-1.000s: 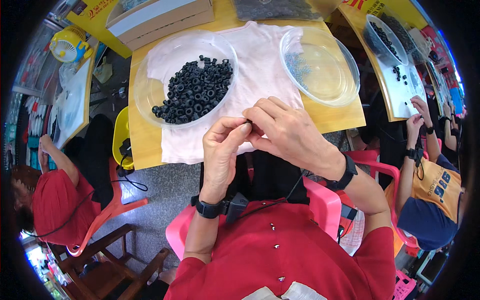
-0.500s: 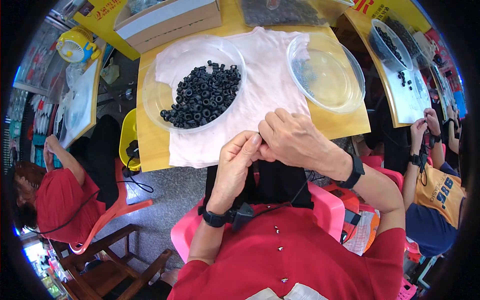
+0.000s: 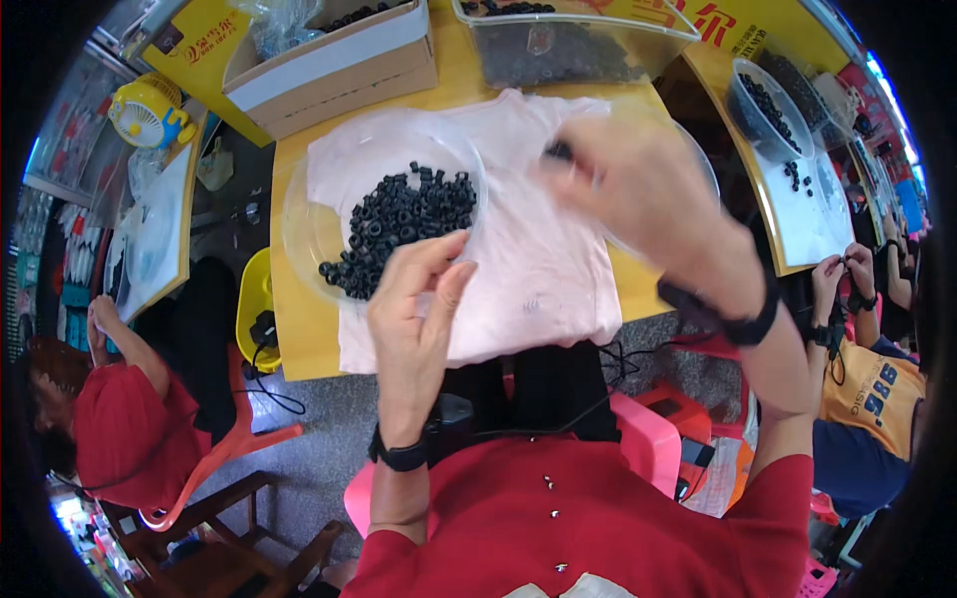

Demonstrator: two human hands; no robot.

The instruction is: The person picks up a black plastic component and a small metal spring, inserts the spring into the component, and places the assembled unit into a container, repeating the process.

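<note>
A round clear plastic bowl (image 3: 297,224) on the left of the table holds a heap of small black hollow parts (image 3: 414,214). My left hand (image 3: 411,309) is open by this bowl's near right rim, thumb and forefinger apart, with nothing seen between them. Over the far right of the pale pink cloth (image 3: 543,234), my right hand (image 3: 648,194) is smeared by motion. A small black part (image 3: 558,150) shows at its pinched fingertips. Beneath that hand a second clear bowl (image 3: 710,169) is mostly covered, its contents hidden.
At the back stand a cardboard box (image 3: 339,85) and a clear bin of black parts (image 3: 558,55). A yellow bucket (image 3: 254,309) hangs low at the table's left. Co-workers in red (image 3: 140,409) and orange (image 3: 872,394) sit to either side. A cable (image 3: 623,364) runs by my lap.
My hands have come apart from their joint grip. The left has moved left toward the bowl of black parts; the right has swung up and right over the other bowl. My view has shifted slightly.
</note>
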